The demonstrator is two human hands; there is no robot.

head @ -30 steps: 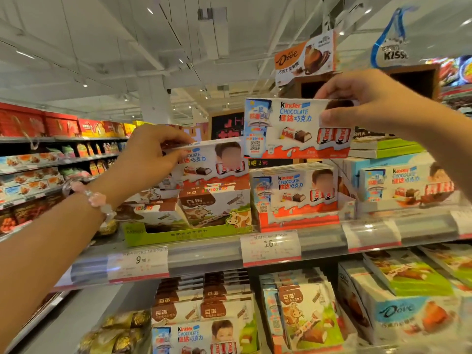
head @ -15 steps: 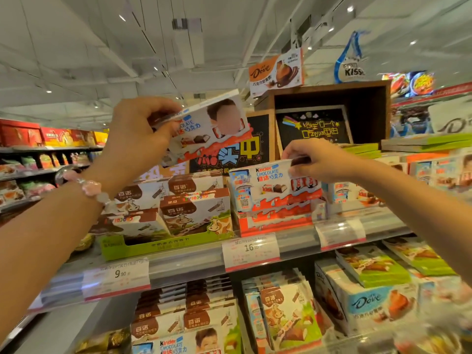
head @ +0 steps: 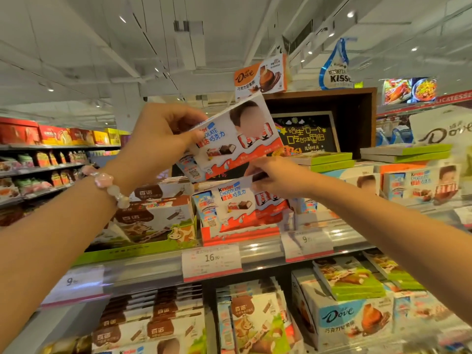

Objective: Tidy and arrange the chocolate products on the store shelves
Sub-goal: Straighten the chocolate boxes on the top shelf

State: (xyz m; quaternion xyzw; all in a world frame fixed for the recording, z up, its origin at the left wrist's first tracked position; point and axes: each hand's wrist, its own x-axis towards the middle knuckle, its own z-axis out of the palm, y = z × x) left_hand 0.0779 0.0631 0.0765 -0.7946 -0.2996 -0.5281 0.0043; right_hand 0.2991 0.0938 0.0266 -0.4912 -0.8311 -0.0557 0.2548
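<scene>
My left hand (head: 159, 135) grips a white and red Kinder chocolate box (head: 237, 141) by its left end and holds it tilted in the air above the shelf. Just below it, my right hand (head: 277, 178) pinches the upper right edge of a second Kinder box (head: 229, 200). That box lies on top of a stack of Kinder boxes (head: 240, 226) on the upper shelf (head: 158, 270). To the left of the stack stand brown and white chocolate boxes (head: 153, 218) in a green tray.
More Kinder boxes (head: 419, 185) and flat green-edged boxes (head: 406, 150) fill the shelf to the right. A dark wooden display (head: 355, 118) with a chalkboard sign stands behind. The lower shelf holds Dove boxes (head: 344, 320) and other chocolate packs. Price tags (head: 212, 261) line the shelf edge.
My left hand lifted its Kinder box off the brown boxes and raised it toward the middle. My right hand lowered its box onto the Kinder stack and still holds its edge.
</scene>
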